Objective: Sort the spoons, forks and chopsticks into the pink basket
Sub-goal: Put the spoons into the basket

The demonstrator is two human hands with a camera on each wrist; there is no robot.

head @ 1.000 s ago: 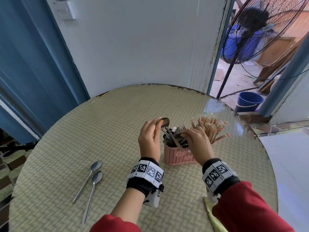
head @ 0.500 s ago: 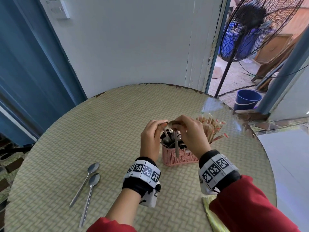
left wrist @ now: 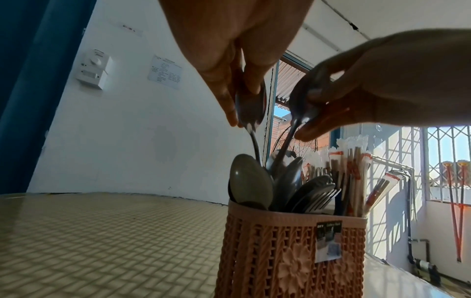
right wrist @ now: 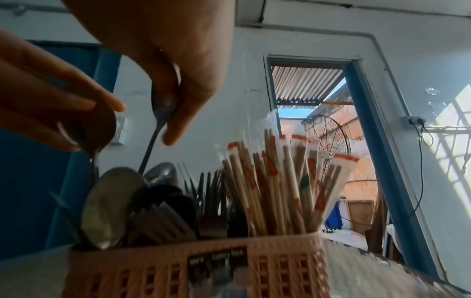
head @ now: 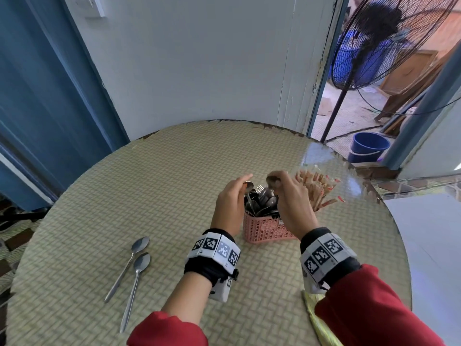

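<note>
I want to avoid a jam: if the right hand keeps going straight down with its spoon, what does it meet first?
Probably the spoon bowls already packed in the pink basket, directly under the right hand.

Eatery: wrapped chopsticks (right wrist: 288,187), round table (head: 174,171).

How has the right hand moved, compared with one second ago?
Yes. The right hand rose from the pink basket's near rim to above its spoons, now pinching a spoon by its bowl.
</note>
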